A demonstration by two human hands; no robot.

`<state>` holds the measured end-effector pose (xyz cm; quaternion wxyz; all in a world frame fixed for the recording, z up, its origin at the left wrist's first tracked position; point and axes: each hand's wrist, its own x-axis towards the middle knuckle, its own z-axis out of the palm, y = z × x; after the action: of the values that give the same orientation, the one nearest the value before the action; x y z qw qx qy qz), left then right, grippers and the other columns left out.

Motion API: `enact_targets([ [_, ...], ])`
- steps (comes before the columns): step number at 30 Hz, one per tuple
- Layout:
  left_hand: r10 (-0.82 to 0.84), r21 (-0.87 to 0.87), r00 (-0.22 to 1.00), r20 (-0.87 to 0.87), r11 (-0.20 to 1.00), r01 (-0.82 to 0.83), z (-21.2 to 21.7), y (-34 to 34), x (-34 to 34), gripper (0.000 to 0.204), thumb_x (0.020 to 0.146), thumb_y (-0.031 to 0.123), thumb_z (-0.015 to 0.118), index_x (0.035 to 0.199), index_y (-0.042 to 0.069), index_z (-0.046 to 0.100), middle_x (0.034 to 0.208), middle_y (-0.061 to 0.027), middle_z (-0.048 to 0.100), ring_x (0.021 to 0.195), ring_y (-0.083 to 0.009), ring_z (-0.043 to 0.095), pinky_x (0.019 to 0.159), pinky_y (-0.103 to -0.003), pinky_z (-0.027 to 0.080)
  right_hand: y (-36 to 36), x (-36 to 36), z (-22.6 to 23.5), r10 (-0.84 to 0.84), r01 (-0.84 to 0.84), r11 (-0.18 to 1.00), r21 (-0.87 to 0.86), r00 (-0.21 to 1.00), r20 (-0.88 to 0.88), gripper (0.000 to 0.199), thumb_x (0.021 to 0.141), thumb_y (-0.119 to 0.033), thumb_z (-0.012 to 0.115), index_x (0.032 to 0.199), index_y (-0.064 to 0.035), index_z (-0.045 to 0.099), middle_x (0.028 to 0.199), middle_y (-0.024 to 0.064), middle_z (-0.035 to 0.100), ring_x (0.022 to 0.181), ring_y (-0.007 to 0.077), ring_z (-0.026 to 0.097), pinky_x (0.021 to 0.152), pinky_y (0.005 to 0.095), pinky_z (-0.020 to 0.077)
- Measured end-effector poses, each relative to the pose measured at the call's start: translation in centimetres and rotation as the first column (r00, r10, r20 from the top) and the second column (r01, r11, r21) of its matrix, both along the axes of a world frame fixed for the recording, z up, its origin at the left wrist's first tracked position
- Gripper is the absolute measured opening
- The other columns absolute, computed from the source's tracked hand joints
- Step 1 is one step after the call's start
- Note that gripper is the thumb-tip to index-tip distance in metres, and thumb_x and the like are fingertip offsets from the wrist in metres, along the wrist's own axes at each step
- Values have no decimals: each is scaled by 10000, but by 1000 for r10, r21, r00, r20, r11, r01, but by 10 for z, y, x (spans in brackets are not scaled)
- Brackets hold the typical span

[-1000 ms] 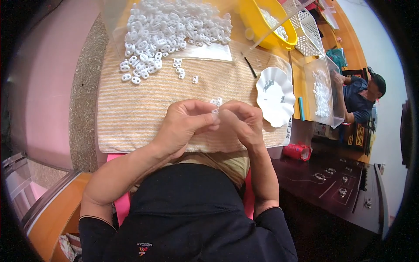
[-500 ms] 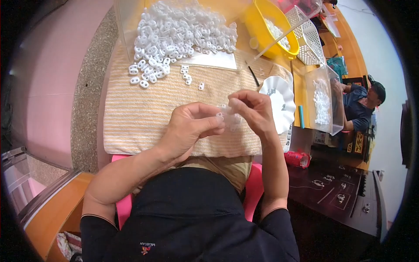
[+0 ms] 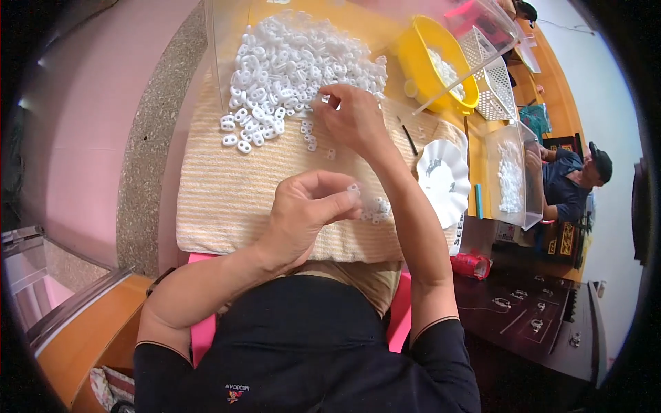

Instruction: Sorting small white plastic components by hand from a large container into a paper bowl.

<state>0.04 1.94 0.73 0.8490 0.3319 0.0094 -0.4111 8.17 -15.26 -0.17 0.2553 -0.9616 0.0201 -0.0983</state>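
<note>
Left hand (image 3: 306,210) sits nearest the body, over the near part of the striped beige towel (image 3: 220,199). Fingers curled in, thumb and fingertips pinched narrow on a small white plastic piece (image 3: 354,187) at the tips. Just right of those fingertips, a small clump of joined white pieces (image 3: 377,208) lies on the towel, partly behind the right forearm; can't tell if the hand touches it.

Right hand (image 3: 352,118) is stretched further out, beyond and slightly right of the left hand, at the near edge of the big pile of white plastic pieces (image 3: 289,69). Fingers bent down, tips closed narrow on a piece at the pile's edge (image 3: 329,102); too small to tell if it's lifted. A few loose white pieces (image 3: 308,134) lie just left of this hand, more strays (image 3: 234,134) further left on the towel.

Right of the right forearm: white scalloped dish (image 3: 441,179), w/ a thin dark stick (image 3: 409,140) between it and the hand. Further right, clear plastic box (image 3: 513,175) holding white pieces.

Beyond the right hand, far side: yellow bowl (image 3: 430,58) w/ white bits inside, then a white mesh basket (image 3: 492,86). Far right, another person (image 3: 571,182) in a dark cap sits at the orange table (image 3: 482,158).
</note>
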Motion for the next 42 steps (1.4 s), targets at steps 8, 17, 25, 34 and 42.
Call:
enact_targets([
  [8,-19,-17,999,27,1000,20,1,1,1,161,862,3,649,1020,-16,626,940,-109,680,807,-156,670,780,-314,577,1,4,5,-48,44,999,-29,989,-139,290,790,-277,641,965,-53,696,848,183,681,845,356,656,762,428,512],
  [17,-29,8,999,27,1000,29,3,0,-1,167,866,25,648,1027,-17,633,892,-93,674,797,-145,668,772,-303,576,-4,-6,2,-20,21,999,37,999,-37,236,757,-178,701,899,-4,629,822,158,665,727,289,641,676,366,501],
  [25,-1,13,1000,-2,1000,1,-1,-2,1,152,859,6,648,1009,-8,631,938,-102,678,800,-156,666,771,-301,576,-24,-42,-8,32,-6,888,460,998,-49,215,821,-62,683,1004,39,630,751,-24,593,679,25,497,582,198,413],
  [34,5,23,999,-37,1000,-4,0,-4,0,165,843,15,668,999,-21,628,872,-86,670,761,-150,659,740,-276,563,-51,-91,-9,52,46,754,655,990,-128,273,848,-3,656,1112,50,611,870,-11,606,763,48,551,693,187,463],
  [42,5,34,999,-50,999,-4,-6,-6,0,152,839,10,665,983,-14,623,868,-96,672,753,-155,660,743,-283,562,-41,-116,9,12,183,569,802,973,-230,295,823,26,665,1115,39,618,868,-13,604,776,49,554,698,187,460],
])
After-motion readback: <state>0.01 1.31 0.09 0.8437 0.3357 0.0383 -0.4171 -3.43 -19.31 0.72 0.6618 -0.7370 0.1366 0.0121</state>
